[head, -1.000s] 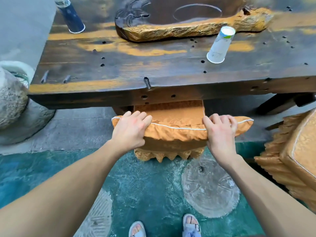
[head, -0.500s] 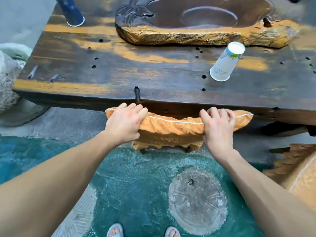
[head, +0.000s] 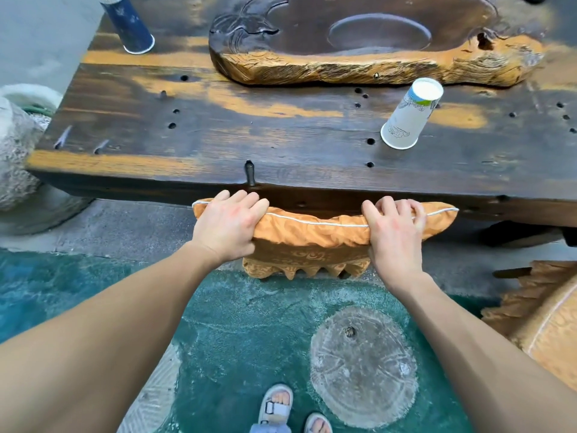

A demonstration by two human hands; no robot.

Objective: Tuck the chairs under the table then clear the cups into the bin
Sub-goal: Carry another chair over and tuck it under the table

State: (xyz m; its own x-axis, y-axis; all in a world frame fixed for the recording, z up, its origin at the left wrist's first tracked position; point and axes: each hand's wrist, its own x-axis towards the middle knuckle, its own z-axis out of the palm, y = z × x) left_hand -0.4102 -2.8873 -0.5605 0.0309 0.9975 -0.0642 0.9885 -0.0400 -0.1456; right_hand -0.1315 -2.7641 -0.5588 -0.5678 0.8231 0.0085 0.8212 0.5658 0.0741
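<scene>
An orange cushioned chair (head: 315, 235) sits almost wholly under the dark wooden table (head: 281, 145); only its near edge shows. My left hand (head: 229, 226) grips the cushion's left end and my right hand (head: 395, 229) grips its right end, fingers curled over the top. A white paper cup (head: 410, 115) stands upside down on the table at the right. A dark blue cup (head: 129, 25) stands upside down at the back left. No bin is in view.
A second orange cushioned chair (head: 543, 317) stands out on the floor at the right. A carved wooden tea tray (head: 374, 39) lies across the table's far side. A rough stone (head: 15, 151) sits at the left. Below are green floor and my sandalled feet (head: 290, 410).
Both hands have pushed the chair forward until the seat went under the table. Over the last half second it has barely moved.
</scene>
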